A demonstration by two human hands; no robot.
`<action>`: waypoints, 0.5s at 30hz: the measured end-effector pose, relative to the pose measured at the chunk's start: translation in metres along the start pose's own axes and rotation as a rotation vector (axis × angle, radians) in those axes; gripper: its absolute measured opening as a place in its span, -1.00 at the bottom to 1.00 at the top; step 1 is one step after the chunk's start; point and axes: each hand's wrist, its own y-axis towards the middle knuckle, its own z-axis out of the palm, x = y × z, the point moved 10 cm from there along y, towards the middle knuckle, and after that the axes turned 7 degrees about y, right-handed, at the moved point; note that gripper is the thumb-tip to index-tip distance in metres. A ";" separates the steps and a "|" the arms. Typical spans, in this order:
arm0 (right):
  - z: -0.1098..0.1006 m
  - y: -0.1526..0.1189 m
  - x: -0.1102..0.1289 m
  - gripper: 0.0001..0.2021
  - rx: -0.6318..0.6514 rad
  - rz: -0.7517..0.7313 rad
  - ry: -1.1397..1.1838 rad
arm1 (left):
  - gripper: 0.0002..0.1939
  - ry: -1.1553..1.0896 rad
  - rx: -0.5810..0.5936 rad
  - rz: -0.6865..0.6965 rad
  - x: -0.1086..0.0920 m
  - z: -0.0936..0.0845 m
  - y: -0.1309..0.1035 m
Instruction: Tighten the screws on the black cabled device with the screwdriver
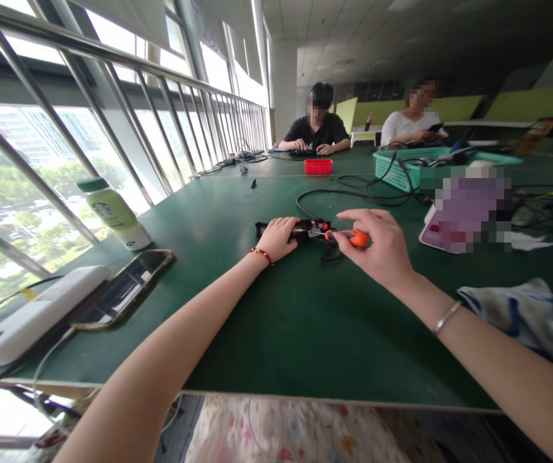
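My left hand [280,236] is wrapped over a black cylindrical device [261,229] that lies sideways on the green table [257,334]. In my right hand [377,247], thumb and fingers close on an orange-handled tool [355,238]. Its metal end points left and meets the exposed part of the device, next to a small orange-red spot. Whether it is a screwdriver or pliers is too small to tell. A black cable [305,198] loops away behind the device, and a short dark piece [332,253] sits just below the tool.
Left are a bottle [115,213], a phone [126,289] and a white power strip [45,315]. A red basket [318,166], a green basket [397,172] and a purple-screened device [469,212] stand farther off. A cloth [522,315] lies right. Two people [317,125] sit beyond.
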 end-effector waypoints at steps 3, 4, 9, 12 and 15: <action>0.000 -0.001 -0.005 -0.74 -0.004 0.035 -0.005 | -0.53 -0.001 0.002 -0.006 0.000 -0.001 0.000; 0.000 -0.002 -0.005 -0.69 -0.008 0.027 -0.006 | -0.54 0.001 0.003 -0.007 -0.001 -0.001 0.000; -0.003 -0.002 0.005 -0.54 -0.027 -0.084 0.022 | -0.55 0.013 0.001 -0.003 -0.001 -0.002 0.000; -0.002 -0.001 0.004 -0.62 -0.013 -0.060 0.008 | -0.55 0.009 -0.006 0.004 -0.001 -0.001 0.000; 0.001 -0.002 0.000 -0.79 0.011 -0.009 -0.014 | -0.54 0.009 -0.008 0.008 -0.001 -0.001 0.000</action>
